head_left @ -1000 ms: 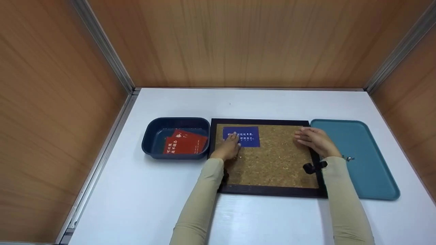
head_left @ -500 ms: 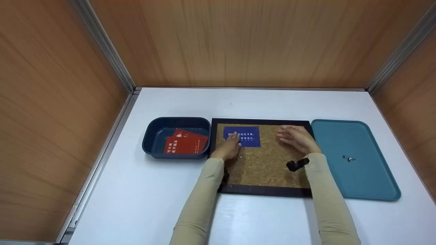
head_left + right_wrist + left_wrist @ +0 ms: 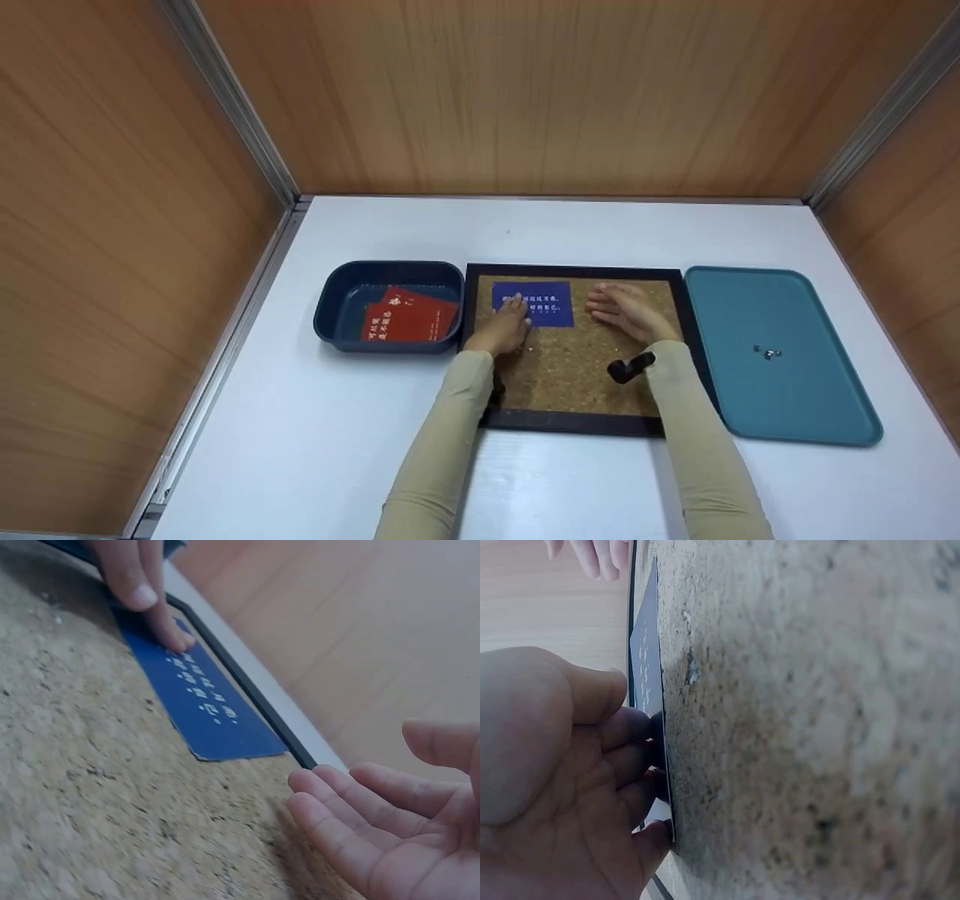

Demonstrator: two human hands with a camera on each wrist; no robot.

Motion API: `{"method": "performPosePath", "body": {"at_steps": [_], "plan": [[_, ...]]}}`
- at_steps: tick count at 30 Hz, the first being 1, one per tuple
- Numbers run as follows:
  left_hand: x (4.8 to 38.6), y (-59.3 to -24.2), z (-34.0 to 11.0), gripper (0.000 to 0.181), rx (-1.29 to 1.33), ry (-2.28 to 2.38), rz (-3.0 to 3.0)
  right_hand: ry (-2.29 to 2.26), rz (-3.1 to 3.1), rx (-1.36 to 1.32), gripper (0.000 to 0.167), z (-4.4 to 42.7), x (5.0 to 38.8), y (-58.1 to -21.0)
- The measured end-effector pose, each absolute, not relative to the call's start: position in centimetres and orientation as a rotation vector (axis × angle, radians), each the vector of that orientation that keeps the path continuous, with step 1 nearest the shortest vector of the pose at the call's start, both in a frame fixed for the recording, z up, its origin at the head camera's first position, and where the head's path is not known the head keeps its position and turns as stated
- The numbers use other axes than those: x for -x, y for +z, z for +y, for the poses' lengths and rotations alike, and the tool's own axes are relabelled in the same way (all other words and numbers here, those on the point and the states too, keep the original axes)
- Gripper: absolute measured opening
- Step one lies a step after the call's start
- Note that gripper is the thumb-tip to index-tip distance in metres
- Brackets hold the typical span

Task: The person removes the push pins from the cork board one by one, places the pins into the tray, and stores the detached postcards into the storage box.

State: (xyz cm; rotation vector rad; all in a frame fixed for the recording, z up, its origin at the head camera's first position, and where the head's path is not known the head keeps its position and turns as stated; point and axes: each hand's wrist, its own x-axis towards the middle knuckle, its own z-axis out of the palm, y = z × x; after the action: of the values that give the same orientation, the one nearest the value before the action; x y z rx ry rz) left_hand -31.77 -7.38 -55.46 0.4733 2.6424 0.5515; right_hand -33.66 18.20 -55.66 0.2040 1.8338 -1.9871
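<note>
A blue card (image 3: 555, 295) with white writing lies on the upper left of a black-framed cork board (image 3: 577, 375). My left hand (image 3: 502, 330) rests its fingertips on the card's left part; in the left wrist view the card (image 3: 648, 664) is seen nearly edge-on under the fingers. Just right of the card, my right hand (image 3: 630, 311) is held over the cork. The right wrist view shows that hand (image 3: 397, 832) with fingers extended and thumb apart, nothing visible between them, close to the card's (image 3: 244, 739) near corner but not touching it.
Left of the board stands a dark blue bin (image 3: 388, 346) holding red cards (image 3: 412, 319). To the right is a teal tray (image 3: 795, 397) with several small shiny metal pieces (image 3: 770, 353). Wooden panels (image 3: 555, 97) enclose the white table (image 3: 315, 435).
My right hand has moved left, from the board's right edge by the tray to beside the blue card. My left hand and the card have stayed in place.
</note>
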Motion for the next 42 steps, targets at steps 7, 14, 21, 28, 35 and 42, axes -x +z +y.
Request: {"method": "performPosePath", "body": {"at_steps": [7,14,21,28,35,42], "plan": [[31.9,-55.6,-7.4,0.050,-0.482,0.548,2.651,-1.984,1.833,-0.169,0.047,17.0,33.7,-56.0],[31.8,-55.5,-7.4,0.050,-0.503,0.570,2.655,-1.934,1.849,-0.181,0.047,16.2,33.6,-56.2],[31.8,-55.5,-7.4,0.049,-0.502,0.550,2.668,-1.929,1.838,-0.187,0.047,16.1,33.7,-56.3],[31.7,-55.6,-7.4,0.049,-0.520,0.554,2.680,-1.954,1.826,-0.210,0.045,15.9,33.7,-56.5],[31.7,-55.5,-7.4,0.049,-0.523,0.549,2.681,-1.931,1.850,-0.230,0.045,15.6,33.9,-56.5],[31.7,-55.6,-7.4,0.050,-0.511,0.549,2.665,-1.875,1.916,-0.225,0.045,15.4,33.9,-56.4]]}}
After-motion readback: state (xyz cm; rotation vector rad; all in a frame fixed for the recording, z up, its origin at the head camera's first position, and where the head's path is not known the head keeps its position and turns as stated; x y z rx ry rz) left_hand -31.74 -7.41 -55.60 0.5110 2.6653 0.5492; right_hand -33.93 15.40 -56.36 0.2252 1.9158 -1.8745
